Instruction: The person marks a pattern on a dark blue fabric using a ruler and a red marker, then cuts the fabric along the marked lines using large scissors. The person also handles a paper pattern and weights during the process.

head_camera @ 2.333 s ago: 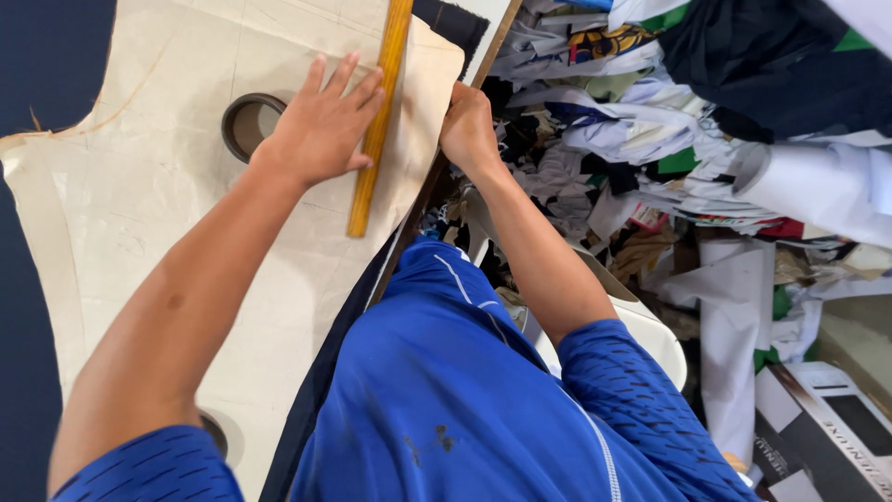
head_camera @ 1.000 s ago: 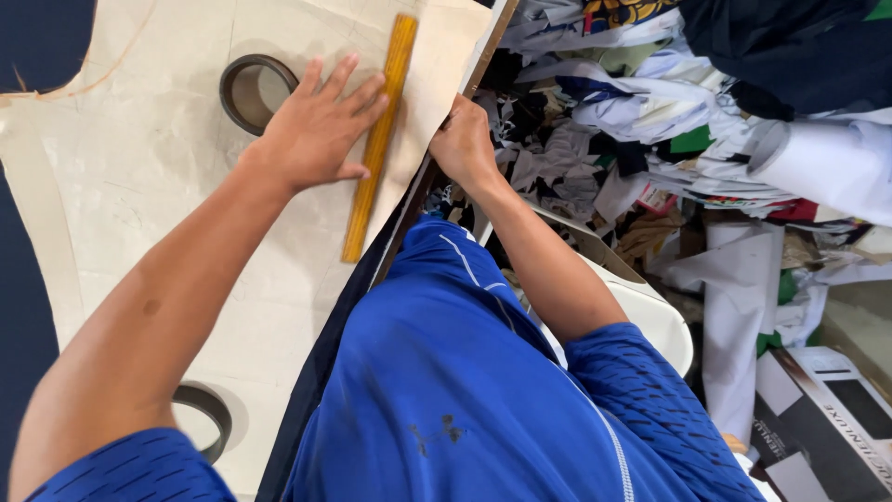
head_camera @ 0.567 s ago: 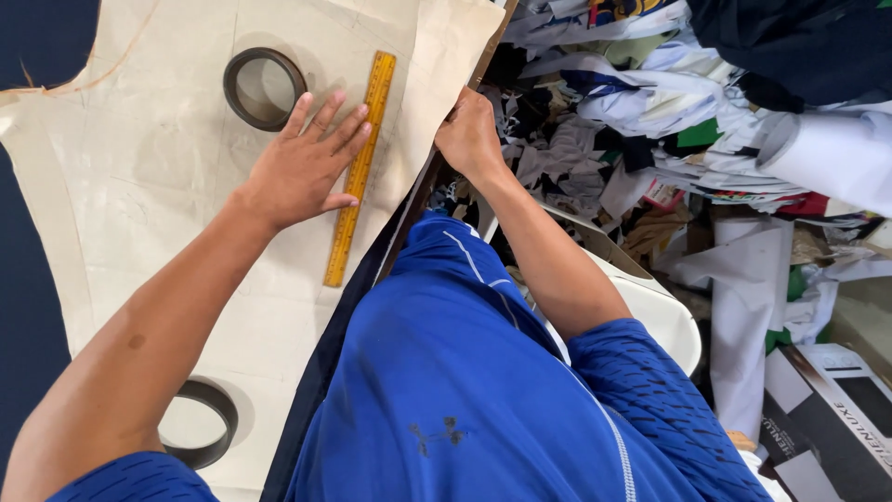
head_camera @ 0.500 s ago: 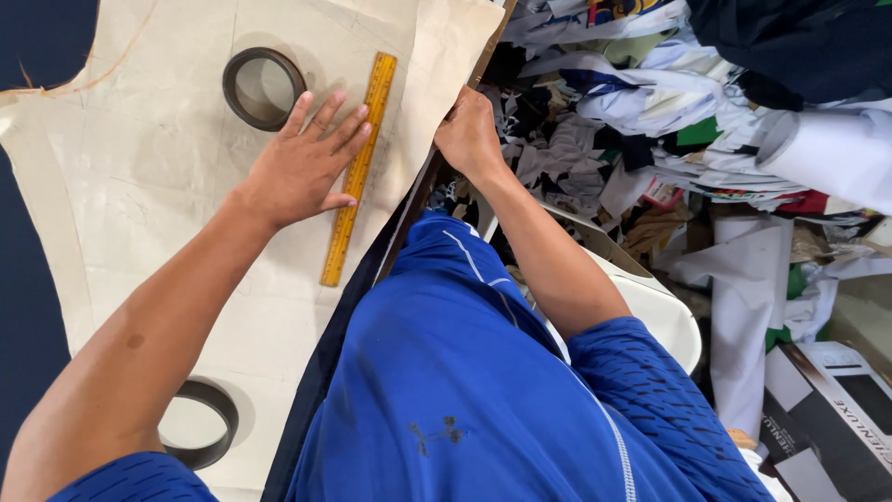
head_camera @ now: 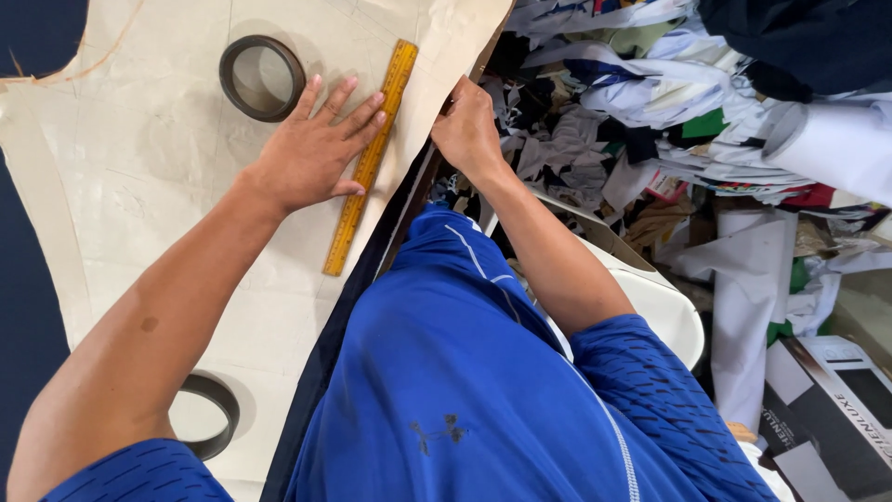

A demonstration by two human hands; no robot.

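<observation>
Pressing the yellow ruler (head_camera: 369,160) flat is the step in hand: the left hand (head_camera: 311,153) lies spread with its grip apart, fingertips on the ruler's left edge, on the cream paper pattern (head_camera: 139,177) that covers the worktop (head_camera: 32,307). To do it well, I judge the weight should sit evenly along the ruler so neither end swings, with the fingers kept clear of the edge to be marked. The ruler runs from 1 o'clock down to 7 o'clock, near the pattern's right edge. The right hand (head_camera: 467,130), at 3 o'clock of the ruler, has its grip curled at the pattern's edge; whether it clamps anything I cannot tell.

Counted: one ruler, one pattern, two dark tape rings, one (head_camera: 261,65) at 10 o'clock of the left hand and one (head_camera: 206,414) near the bottom edge by the left arm. A heap of fabric scraps (head_camera: 595,139) lies off to the right.
</observation>
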